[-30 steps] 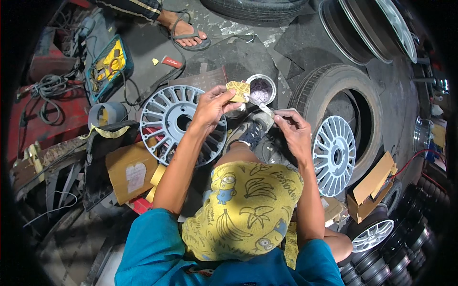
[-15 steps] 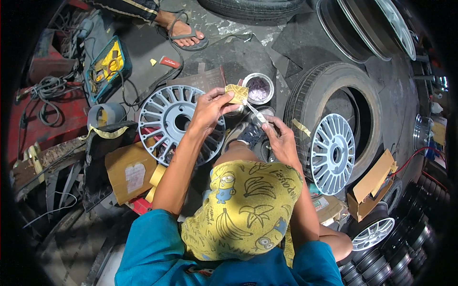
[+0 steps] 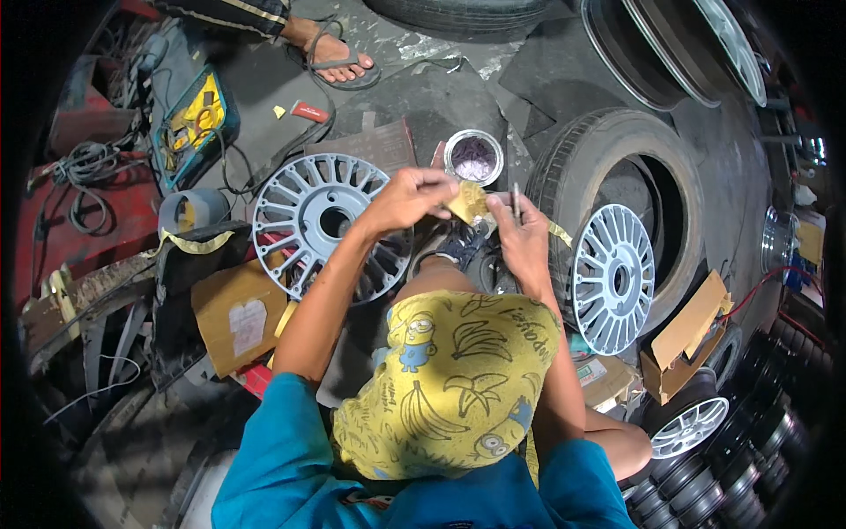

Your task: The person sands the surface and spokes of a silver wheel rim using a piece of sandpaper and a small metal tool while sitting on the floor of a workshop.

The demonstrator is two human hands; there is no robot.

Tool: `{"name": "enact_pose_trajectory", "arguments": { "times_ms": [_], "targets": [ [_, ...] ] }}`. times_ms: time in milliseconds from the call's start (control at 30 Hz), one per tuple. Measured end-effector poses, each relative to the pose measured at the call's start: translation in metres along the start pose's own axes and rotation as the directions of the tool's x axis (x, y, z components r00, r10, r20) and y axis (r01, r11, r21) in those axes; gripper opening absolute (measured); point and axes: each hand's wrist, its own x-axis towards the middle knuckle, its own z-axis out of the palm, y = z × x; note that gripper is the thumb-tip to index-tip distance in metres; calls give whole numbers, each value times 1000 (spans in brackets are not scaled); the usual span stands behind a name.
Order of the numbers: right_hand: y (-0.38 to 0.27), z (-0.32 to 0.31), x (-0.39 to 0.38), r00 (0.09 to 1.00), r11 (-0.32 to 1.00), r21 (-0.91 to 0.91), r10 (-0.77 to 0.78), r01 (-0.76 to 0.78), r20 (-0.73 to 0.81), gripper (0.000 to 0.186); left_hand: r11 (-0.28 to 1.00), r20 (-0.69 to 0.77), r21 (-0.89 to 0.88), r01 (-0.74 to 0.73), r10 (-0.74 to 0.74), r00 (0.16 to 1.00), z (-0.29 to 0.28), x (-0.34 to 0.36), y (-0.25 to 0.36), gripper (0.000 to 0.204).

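Card (image 3: 470,203) raised between both hands, in front of the body, just below the tin (image 3: 474,157) as seen from above. Pinched narrow at its left edge by thumb and fingertips of the left hand (image 3: 410,198); right thumb close at the opposite edge, contact there too small to tell. Knife (image 3: 516,198) gripped in the fingers of the right hand (image 3: 525,238), pointing up the view, apart from the tin's rim. Close below the card, a shoe (image 3: 458,245). Little room leftward, with the left wheel (image 3: 313,222) reaching behind the forearm. Narrow gap rightward to a tape strip (image 3: 560,234), the tyre (image 3: 599,152) and the right wheel (image 3: 608,278) leaning there. More room ahead: dark floor (image 3: 419,99) between tin and another person's sandalled foot (image 3: 344,63).

Compared with half a second ago: card brought nearer the body and rightward, from beside the tin to below it, and turned; knife lifted off the card and swung to point away. Both wheels and tyre left in place.

Card small, flat, four-cornered, dull yellow, tilted, with darker mottling toward the right; finer marks too blurred to tell.
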Motion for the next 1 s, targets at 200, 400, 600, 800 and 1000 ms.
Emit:
{"name": "enact_pose_trajectory", "arguments": {
  "times_ms": [200, 400, 600, 800, 1000],
  "targets": [
    [9, -23, -11, 975, 1000, 14, -1, 4, -221, 28, 423, -145, 906, 9, 291, 946, -59, 25, -53, 68],
    [31, -35, -36, 957, 998, 63, 37, -20, -288, 29, 180, -152, 977, 112, 224, 963, -5, 25, -65, 138],
    [22, -27, -41, 961, 994, 100, 75, -50, -266, 27, 246, -263, 945, 217, 173, 949, -5, 36, -78, 135],
    [19, -27, -38, 960, 998, 66, 21, -3, -279, 28, 117, -215, 970, 211, 19, 976, -24, 36, -80, 126],
    [10, -41, -46, 948, 988, 125, 126, -93, -292, 27, 280, -163, 949, 143, 52, 985, -14, -7, 9, 104]
  ]
}}
